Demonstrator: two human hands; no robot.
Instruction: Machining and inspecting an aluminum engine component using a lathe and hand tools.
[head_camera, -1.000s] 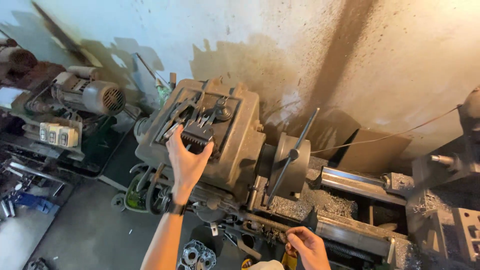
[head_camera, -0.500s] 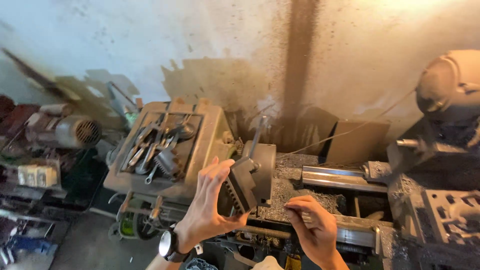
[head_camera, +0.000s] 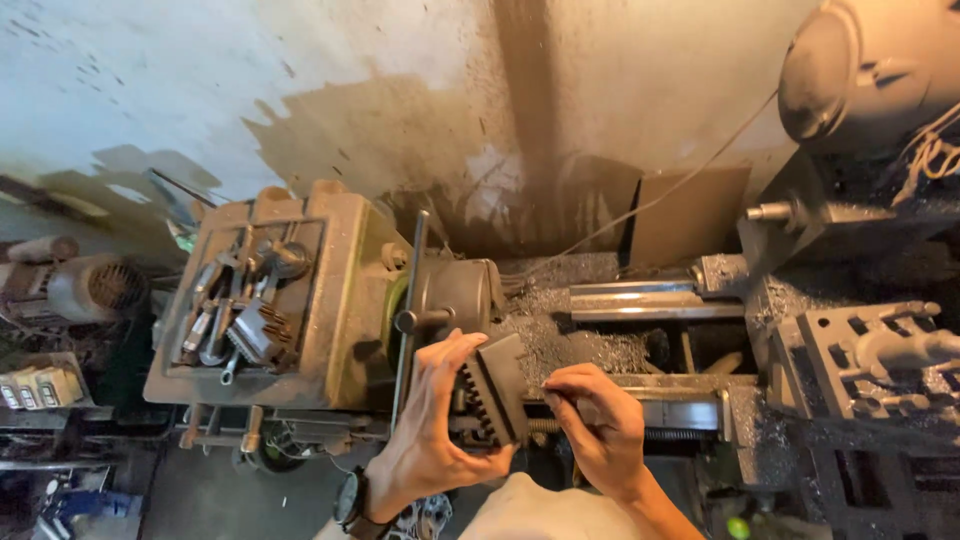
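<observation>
I look down on an old metal lathe. My left hand (head_camera: 430, 430), a watch on its wrist, grips a dark stepped chuck jaw (head_camera: 492, 390) with a toothed side, held just in front of the lathe chuck (head_camera: 455, 295). My right hand (head_camera: 595, 425) is beside it, fingertips pinched at the jaw's right edge; whether it holds something small I cannot tell. A long chuck key (head_camera: 410, 310) stands in the chuck. On top of the headstock (head_camera: 330, 290) lies a tray of spare jaws and wrenches (head_camera: 240, 310).
Metal chips cover the lathe bed (head_camera: 600, 345). The tool post and carriage (head_camera: 860, 350) stand at the right under a dark motor housing (head_camera: 860, 70). An electric motor (head_camera: 85, 285) sits at the far left. A stained wall rises behind.
My left hand lifted a jaw from the headstock tray and carried it right and down to the chuck. My right hand rose from the carriage handle to meet it. The view shifted right.
</observation>
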